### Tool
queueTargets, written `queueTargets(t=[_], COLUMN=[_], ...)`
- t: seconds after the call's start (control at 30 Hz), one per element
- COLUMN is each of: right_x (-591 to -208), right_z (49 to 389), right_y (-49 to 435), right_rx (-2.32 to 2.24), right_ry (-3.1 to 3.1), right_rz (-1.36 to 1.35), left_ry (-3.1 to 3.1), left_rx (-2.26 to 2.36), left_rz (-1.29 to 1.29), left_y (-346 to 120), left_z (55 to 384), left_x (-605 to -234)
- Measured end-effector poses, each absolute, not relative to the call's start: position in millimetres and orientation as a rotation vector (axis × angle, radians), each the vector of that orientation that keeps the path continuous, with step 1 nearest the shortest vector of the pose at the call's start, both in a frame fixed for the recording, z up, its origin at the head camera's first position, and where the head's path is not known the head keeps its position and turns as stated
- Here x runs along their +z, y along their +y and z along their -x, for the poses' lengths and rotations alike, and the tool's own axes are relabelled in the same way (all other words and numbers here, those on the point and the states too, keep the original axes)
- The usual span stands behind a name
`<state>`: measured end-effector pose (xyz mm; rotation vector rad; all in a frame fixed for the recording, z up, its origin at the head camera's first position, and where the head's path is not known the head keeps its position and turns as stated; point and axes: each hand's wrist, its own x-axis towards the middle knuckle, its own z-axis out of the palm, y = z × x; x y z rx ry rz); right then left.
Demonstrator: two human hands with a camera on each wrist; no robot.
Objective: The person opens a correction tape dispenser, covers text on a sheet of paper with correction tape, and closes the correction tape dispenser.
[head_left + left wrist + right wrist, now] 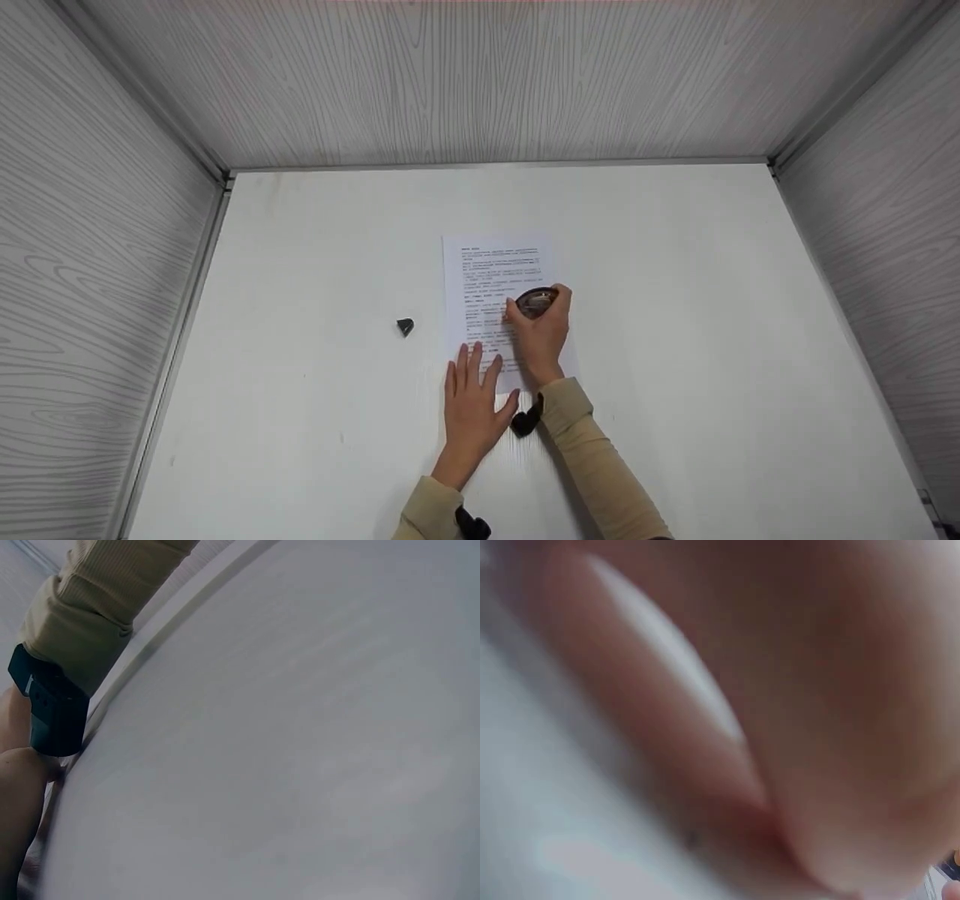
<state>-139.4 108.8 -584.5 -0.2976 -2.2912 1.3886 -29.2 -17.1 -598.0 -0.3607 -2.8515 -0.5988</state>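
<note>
A sheet of printed paper [491, 270] lies on the white table. My right hand [546, 337] grips a round, dark-rimmed, glossy object [537, 301] over the right part of the sheet, thumb at its left side and fingers at its right; its exact kind does not show. Flat with fingers spread, my left hand [472, 405] rests on the sheet's lower left part. In the right wrist view the fingers [840, 705] are blurred and fill most of the picture. Only a bit of the left hand [19, 787] shows at the left wrist view's edge.
Left of the paper lies a small black angular piece [405, 326]. The white table [690, 300] is bounded by grey wood-grain panels [487, 82] at the back and both sides. Black wrist devices [526, 420] sit at both beige cuffs.
</note>
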Motion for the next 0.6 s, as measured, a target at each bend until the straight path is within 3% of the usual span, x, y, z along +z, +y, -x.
queueTargets(t=[0.6], right_x=[-585.9], right_z=[139.0], right_y=[117.9], right_rx=[1.372], right_ry=[-2.279], right_rz=[0.321], left_ry=[-2.836], left_rx=[-0.602], left_rz=[0.371], left_y=[-17.7], left_z=[28.7], left_x=[-597.7])
